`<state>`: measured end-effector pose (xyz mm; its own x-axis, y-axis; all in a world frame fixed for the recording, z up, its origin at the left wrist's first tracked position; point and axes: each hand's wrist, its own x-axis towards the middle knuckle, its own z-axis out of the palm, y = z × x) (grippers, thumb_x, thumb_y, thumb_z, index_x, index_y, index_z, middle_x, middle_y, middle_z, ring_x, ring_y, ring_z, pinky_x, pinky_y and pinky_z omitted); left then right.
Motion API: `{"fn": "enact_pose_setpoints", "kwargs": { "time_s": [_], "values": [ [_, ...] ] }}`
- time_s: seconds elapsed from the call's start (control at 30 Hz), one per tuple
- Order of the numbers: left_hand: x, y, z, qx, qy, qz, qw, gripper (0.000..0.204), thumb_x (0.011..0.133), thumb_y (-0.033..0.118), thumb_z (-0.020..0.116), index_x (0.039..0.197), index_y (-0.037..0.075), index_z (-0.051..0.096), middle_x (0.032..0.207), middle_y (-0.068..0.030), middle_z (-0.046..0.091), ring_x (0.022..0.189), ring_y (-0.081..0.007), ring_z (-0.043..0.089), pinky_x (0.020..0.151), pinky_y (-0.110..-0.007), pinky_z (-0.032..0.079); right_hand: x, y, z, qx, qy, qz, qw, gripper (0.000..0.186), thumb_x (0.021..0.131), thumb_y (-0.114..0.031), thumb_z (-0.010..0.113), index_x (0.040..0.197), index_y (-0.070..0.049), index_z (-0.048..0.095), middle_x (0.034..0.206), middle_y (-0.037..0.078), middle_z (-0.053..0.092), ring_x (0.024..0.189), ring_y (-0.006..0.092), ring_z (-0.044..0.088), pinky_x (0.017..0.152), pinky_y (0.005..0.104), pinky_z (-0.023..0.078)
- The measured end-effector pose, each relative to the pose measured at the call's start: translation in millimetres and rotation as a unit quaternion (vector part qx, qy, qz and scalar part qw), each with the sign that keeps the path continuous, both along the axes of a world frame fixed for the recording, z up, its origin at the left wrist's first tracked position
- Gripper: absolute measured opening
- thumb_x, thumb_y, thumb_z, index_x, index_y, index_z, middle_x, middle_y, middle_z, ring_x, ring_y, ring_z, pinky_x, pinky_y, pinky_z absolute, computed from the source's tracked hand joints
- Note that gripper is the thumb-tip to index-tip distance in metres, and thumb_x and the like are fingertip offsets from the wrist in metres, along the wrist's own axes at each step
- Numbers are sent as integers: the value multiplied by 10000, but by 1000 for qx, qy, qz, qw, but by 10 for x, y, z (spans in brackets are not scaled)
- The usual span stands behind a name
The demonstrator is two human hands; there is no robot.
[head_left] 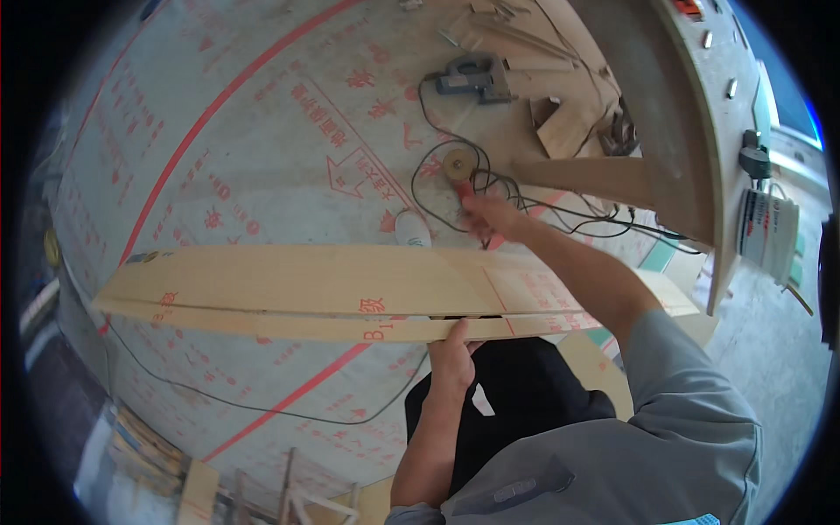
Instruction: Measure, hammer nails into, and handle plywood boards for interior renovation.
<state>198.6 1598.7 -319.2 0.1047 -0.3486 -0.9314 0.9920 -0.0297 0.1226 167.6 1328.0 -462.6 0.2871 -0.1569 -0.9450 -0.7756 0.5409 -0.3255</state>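
Note:
A long pale wooden board [289, 273] lies crosswise in front of my body, with a narrow strip [289, 327] along its near edge. A dark gap shows between board and strip near the middle. My left hand [452, 357] grips that strip, thumb on top and fingers under it, mostly hidden. Beyond the far edge, my right hand [488, 216] is closed round the red body of what looks like an angle grinder [458, 164], its round tan disc facing up. The right fingers are somewhat blurred.
A jigsaw [472, 80] lies on the floor farther off, near wood offcuts [560, 122]. Black cords [569, 219] tangle beside my right hand. A tall wooden panel or bench [682, 114] stands at the right. My white shoe [411, 227] shows past the board. Red-printed floor sheeting [262, 166] spreads left.

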Motion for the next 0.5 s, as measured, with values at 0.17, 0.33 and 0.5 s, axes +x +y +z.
{"fn": "enact_pose_setpoints", "kwargs": {
  "time_s": [0.17, 0.33, 0.5],
  "values": [
    [535, -199, -239, -23, -15, -13, 1000, 522, 975, 45, 527, 1470, 52, 361, 1276, -159, 582, 1103, -277, 654, 881, -429, 590, 635, -154, -910, -57, 112, 68, 990, 430, 934, -428, 628, 1172, -70, 626, 986, 95, 691, 755, 186, 651, 632, 350, 547],
    [864, -322, -398, 3, -29, -69, 997, 520, 985, 34, 528, 1470, 39, 342, 1296, -154, 584, 1144, -259, 633, 975, -436, 540, 686, -171, -1304, -27, 142, 153, 978, 391, 938, -428, 629, 1123, -84, 652, 886, 71, 687, 709, 182, 638, 602, 346, 537],
    [809, -124, -499, -14, -74, -165, 983, 530, 986, 33, 527, 1476, 28, 326, 1302, -160, 585, 1166, -260, 621, 1010, -397, 504, 412, -1174, -2008, -106, 89, 78, 987, 410, 921, -395, 661, 1115, -34, 664, 832, 93, 683, 651, 193, 633, 527, 342, 521]
  ]
}}
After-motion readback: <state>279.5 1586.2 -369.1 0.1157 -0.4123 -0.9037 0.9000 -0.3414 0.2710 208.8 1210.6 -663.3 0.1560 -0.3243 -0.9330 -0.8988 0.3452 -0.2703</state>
